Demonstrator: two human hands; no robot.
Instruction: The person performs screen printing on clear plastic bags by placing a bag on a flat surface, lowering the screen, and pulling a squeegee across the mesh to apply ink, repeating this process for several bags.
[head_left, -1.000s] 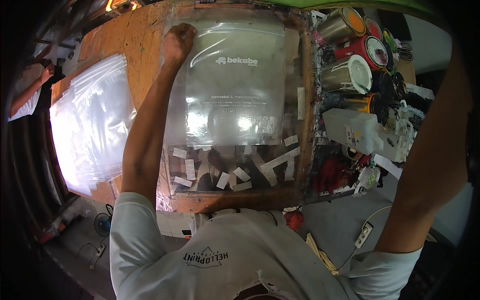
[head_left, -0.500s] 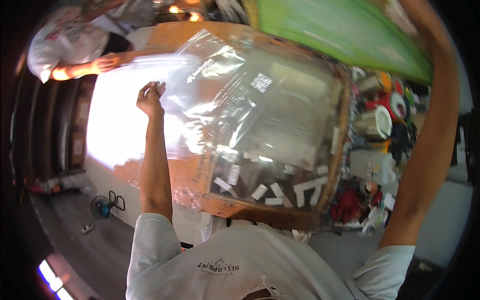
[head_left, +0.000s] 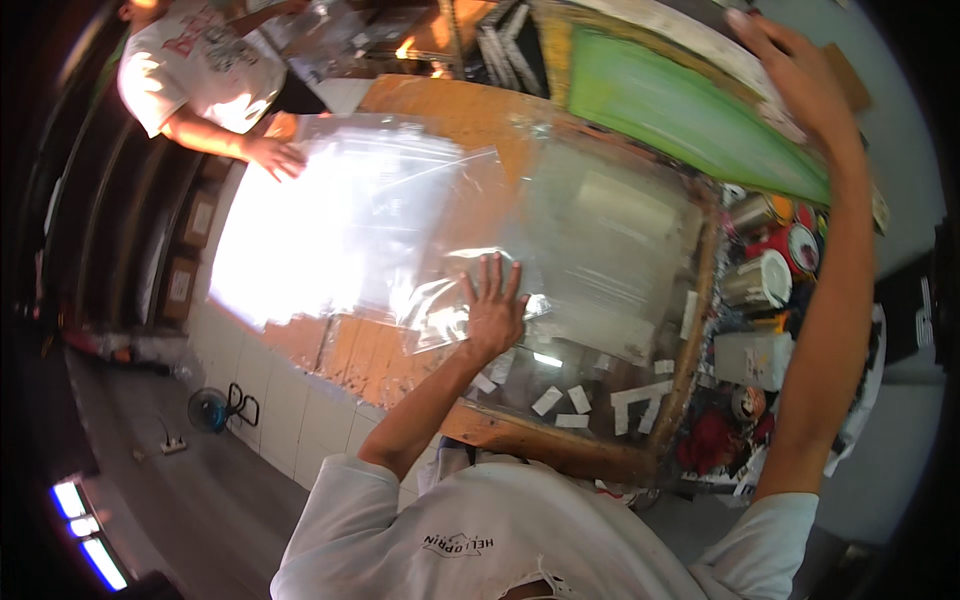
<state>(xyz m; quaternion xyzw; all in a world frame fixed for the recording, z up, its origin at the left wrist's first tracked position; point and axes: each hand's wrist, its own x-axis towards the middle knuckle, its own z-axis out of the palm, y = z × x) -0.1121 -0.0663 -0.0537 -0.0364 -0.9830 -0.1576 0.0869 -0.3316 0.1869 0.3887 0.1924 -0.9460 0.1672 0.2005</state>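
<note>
My left hand (head_left: pixel 495 310) lies flat with its fingers spread, palm down on the near right part of a clear plastic bag (head_left: pixel 440 325). That bag reaches from the bright stack of clear bags (head_left: pixel 400 180) to the glass work plate (head_left: pixel 600 240). At the upper right, my right hand (head_left: pixel 805 90) rests by the outer edge of a tilted screen frame with green mesh (head_left: pixel 660 110). Its fingers look stretched out, with the undersides hidden. A co-worker's hand (head_left: pixel 275 155) touches the stack's far left edge.
Paint cans (head_left: pixel 758 280) and a grey tub (head_left: pixel 750 358) crowd the right side. White strips (head_left: pixel 572 420) lie around the plate's near edge, inside a wooden rim (head_left: pixel 550 440). A small blue fan (head_left: pixel 208 410) stands on the floor at left, near cartons (head_left: pixel 180 285).
My left hand has moved right and opened from a pinch, laying the printed bag down. The green screen appears lower, and my right hand has come into view. The co-worker's hand has shifted along the stack.
</note>
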